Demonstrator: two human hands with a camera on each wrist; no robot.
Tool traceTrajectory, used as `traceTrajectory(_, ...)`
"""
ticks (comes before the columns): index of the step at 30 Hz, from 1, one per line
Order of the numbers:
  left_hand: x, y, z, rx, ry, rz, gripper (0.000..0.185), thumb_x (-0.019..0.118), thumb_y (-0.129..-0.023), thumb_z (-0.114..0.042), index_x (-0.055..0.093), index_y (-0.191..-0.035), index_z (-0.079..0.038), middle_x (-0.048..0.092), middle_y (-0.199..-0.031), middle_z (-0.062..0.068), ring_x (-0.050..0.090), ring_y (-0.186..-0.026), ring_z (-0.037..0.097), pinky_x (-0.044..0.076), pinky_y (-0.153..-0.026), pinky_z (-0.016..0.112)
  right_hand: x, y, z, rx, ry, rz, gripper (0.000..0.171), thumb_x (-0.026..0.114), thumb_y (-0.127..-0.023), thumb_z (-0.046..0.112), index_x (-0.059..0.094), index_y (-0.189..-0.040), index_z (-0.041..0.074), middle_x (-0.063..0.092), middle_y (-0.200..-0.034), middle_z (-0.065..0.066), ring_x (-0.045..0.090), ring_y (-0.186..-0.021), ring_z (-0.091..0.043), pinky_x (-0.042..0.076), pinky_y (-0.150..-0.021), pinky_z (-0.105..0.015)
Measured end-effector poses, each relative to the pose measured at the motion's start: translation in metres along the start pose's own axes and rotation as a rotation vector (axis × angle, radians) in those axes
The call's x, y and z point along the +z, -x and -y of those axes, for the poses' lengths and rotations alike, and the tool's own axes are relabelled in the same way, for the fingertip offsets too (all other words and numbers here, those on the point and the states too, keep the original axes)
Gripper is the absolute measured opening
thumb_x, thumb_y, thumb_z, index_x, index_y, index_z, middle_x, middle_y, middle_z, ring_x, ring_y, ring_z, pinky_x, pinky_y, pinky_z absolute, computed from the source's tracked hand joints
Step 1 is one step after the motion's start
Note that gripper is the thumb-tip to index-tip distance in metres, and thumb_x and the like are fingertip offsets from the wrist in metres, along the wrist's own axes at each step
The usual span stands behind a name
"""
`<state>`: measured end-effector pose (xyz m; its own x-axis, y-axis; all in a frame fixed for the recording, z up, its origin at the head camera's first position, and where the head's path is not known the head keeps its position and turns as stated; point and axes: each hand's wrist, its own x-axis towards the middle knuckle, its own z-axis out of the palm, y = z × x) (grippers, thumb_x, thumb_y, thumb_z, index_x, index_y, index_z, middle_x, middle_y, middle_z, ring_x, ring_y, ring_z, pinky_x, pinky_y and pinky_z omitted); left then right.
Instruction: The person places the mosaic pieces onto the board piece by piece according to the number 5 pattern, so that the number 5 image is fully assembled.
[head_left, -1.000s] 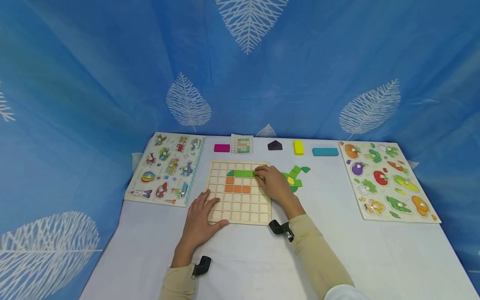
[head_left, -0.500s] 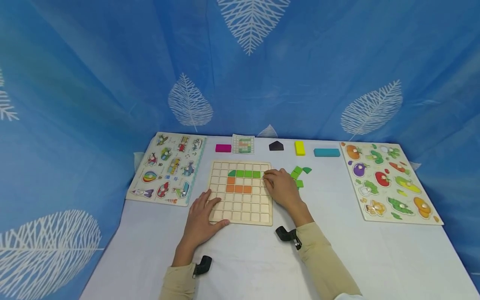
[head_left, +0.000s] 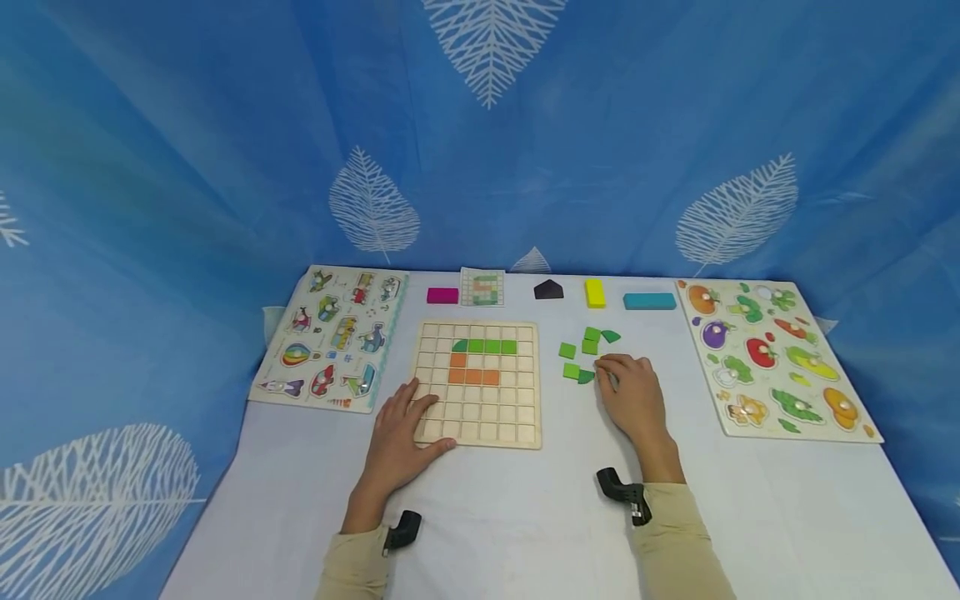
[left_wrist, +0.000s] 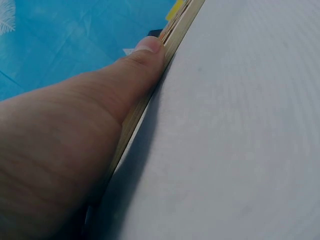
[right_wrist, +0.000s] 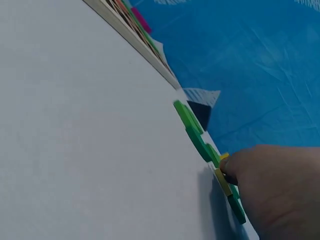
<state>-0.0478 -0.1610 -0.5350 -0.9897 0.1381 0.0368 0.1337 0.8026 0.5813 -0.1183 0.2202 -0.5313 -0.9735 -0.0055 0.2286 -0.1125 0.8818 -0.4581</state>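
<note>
My left hand (head_left: pixel 401 442) rests at the lower left corner of a wooden grid board (head_left: pixel 487 432), fingers straight over its left edge. In the left wrist view the thumb presses the board's side edge (left_wrist: pixel 177 42). On the board lie a dark green quarter-round piece (head_left: pixel 460 345), a row of green squares (head_left: pixel 492 347) and several orange squares (head_left: pixel 474 377). Right of the board, my right hand (head_left: pixel 636 400) has bent fingers, thumb and fingertips right at the loose pieces. In the right wrist view they overlap a yellowish tile (right_wrist: pixel 223 183); I cannot tell whether it is pinched.
Loose green squares (head_left: pixel 567 351) and quarter-rounds (head_left: pixel 611 336) lie between board and right hand. Behind stand a pattern card (head_left: pixel 482 287) and magenta (head_left: pixel 442 296), black (head_left: pixel 549 289), yellow (head_left: pixel 595 293) and blue (head_left: pixel 649 302) blocks. A vehicle puzzle (head_left: pixel 352 358) and vegetable puzzle (head_left: pixel 776 358) flank them.
My right hand has left the last green square on the board's top row and moved right to the loose pieces. The left hand stays in place.
</note>
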Motion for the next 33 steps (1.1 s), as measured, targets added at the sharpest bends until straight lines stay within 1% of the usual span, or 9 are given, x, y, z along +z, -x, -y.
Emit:
traceTrajectory(7,0.001,0.001,-0.001,-0.005,0.002,-0.001,0.076,0.082,-0.079,-0.055,0.057,-0.14,-0.018,0.028,-0.168,0.014,0.022,-0.156,0.039,0.018,-0.124,0.063,-0.003,-0.001,-0.01,0.057,0.002,-0.021,0.023,0.064,-0.099,0.015,0.075,-0.117,0.005,0.067,-0.13,-0.018,0.054,-0.108,-0.039,0.047,-0.088,-0.052)
traceTrajectory(11,0.001,0.001,-0.002,0.001,0.012,-0.006,0.076,0.082,-0.078,-0.054,0.057,-0.14,-0.017,0.028,-0.168,0.015,0.022,-0.156,0.039,0.018,-0.124,0.063,-0.003,-0.001,-0.01,0.067,0.007,-0.029,0.019,0.067,-0.097,0.014,0.075,-0.113,0.007,0.068,-0.126,-0.019,0.054,-0.106,-0.039,0.046,-0.087,-0.052)
traceTrajectory(16,0.0,0.001,-0.002,0.002,0.008,-0.008,0.076,0.082,-0.078,-0.054,0.057,-0.14,-0.018,0.029,-0.167,0.014,0.022,-0.156,0.039,0.019,-0.124,0.064,-0.001,-0.002,-0.01,0.073,-0.001,-0.01,0.013,0.068,-0.097,0.011,0.074,-0.108,0.007,0.069,-0.122,-0.019,0.054,-0.104,-0.037,0.046,-0.088,-0.051)
traceTrajectory(21,0.001,0.0,-0.002,0.001,0.0,-0.007,0.077,0.082,-0.078,-0.055,0.056,-0.141,-0.018,0.029,-0.167,0.014,0.022,-0.156,0.038,0.019,-0.124,0.063,0.0,-0.003,-0.006,0.089,-0.021,0.011,0.016,0.066,-0.098,0.014,0.071,-0.11,0.003,0.067,-0.122,-0.02,0.053,-0.108,-0.037,0.045,-0.09,-0.052)
traceTrajectory(23,0.002,0.0,-0.002,0.002,0.001,-0.007,0.078,0.081,-0.078,-0.055,0.056,-0.142,-0.018,0.028,-0.167,0.014,0.022,-0.156,0.039,0.019,-0.124,0.063,0.001,-0.003,0.0,0.081,-0.047,0.009,0.018,0.066,-0.098,0.015,0.069,-0.112,0.003,0.066,-0.123,-0.019,0.053,-0.109,-0.036,0.044,-0.091,-0.051)
traceTrajectory(26,0.001,0.001,-0.003,0.001,0.008,-0.008,0.078,0.081,-0.078,-0.055,0.056,-0.142,-0.017,0.028,-0.167,0.015,0.022,-0.156,0.039,0.019,-0.124,0.063,0.006,-0.002,0.014,0.036,-0.106,0.016,0.019,0.066,-0.098,0.015,0.067,-0.114,0.004,0.067,-0.121,-0.017,0.055,-0.109,-0.034,0.045,-0.092,-0.05)
traceTrajectory(30,0.001,0.001,-0.002,-0.001,0.013,-0.006,0.078,0.081,-0.078,-0.055,0.056,-0.142,-0.018,0.028,-0.168,0.014,0.021,-0.156,0.038,0.018,-0.124,0.063,0.019,0.0,0.045,-0.051,-0.181,0.065,0.019,0.068,-0.097,0.015,0.067,-0.114,0.007,0.069,-0.118,-0.012,0.059,-0.113,-0.032,0.047,-0.098,-0.051)
traceTrajectory(33,0.001,0.0,-0.001,0.001,0.009,-0.009,0.078,0.081,-0.078,-0.056,0.056,-0.142,-0.019,0.028,-0.168,0.014,0.021,-0.156,0.038,0.019,-0.123,0.063,0.032,-0.001,0.069,-0.108,-0.204,0.095,0.017,0.068,-0.097,0.016,0.068,-0.112,0.009,0.069,-0.117,-0.009,0.061,-0.116,-0.03,0.047,-0.102,-0.051)
